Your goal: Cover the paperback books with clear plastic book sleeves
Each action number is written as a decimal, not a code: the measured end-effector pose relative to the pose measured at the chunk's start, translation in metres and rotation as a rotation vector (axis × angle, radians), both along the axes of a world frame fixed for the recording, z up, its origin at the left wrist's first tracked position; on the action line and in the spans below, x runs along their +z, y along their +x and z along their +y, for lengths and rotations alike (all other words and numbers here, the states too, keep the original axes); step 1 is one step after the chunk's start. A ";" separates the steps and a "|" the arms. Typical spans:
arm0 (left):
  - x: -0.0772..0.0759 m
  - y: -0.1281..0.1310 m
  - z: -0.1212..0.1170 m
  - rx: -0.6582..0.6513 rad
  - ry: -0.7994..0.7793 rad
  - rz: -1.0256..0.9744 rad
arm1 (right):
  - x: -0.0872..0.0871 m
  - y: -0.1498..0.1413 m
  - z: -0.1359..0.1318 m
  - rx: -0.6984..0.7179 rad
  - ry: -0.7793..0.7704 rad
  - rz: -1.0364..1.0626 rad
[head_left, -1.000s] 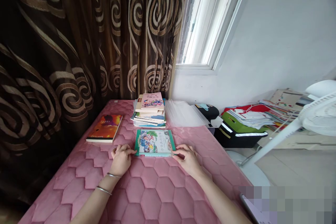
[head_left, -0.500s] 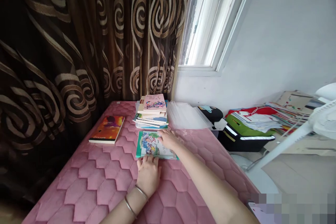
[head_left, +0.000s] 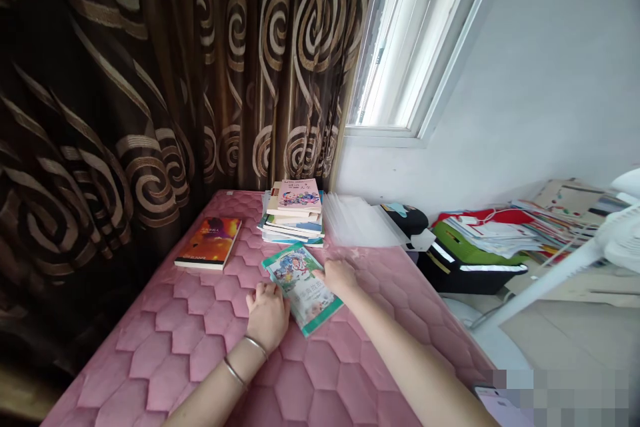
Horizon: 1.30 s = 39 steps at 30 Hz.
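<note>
A green-edged picture book (head_left: 303, 287) lies turned at an angle on the pink quilted surface (head_left: 210, 353). My left hand (head_left: 267, 315) rests against its left long edge, fingers curled on the book's side. My right hand (head_left: 339, 278) lies on the book's right edge, fingers flat on the cover. Behind the book stands a stack of books (head_left: 294, 209) with a pink cover on top. To the left lies an orange-red book (head_left: 210, 242) by itself.
A dark curtain (head_left: 125, 100) with spiral patterns hangs along the left and back. Clear plastic sleeves (head_left: 357, 221) lie right of the stack. Beyond the surface's right edge are a black and green bag (head_left: 465, 260), piled papers (head_left: 500, 223) and a white fan (head_left: 615, 233).
The picture book has turned from square to angled, its near end swung to the right. My left hand shifted to its left edge and my right hand slid along the right edge.
</note>
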<state>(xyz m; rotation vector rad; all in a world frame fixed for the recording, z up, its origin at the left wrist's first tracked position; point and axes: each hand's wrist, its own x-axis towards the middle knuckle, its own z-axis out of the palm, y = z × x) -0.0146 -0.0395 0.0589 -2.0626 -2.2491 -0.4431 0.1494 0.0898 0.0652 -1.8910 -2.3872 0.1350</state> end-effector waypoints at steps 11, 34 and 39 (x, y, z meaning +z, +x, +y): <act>-0.022 -0.026 0.038 -0.003 0.025 0.002 | -0.016 0.015 -0.033 -0.167 -0.085 0.188; -0.024 -0.001 0.052 -0.135 -0.193 0.015 | -0.010 0.007 -0.047 -0.194 -0.037 0.159; -0.025 -0.020 0.038 -0.002 -0.055 0.056 | -0.014 0.009 -0.043 -0.198 -0.033 0.210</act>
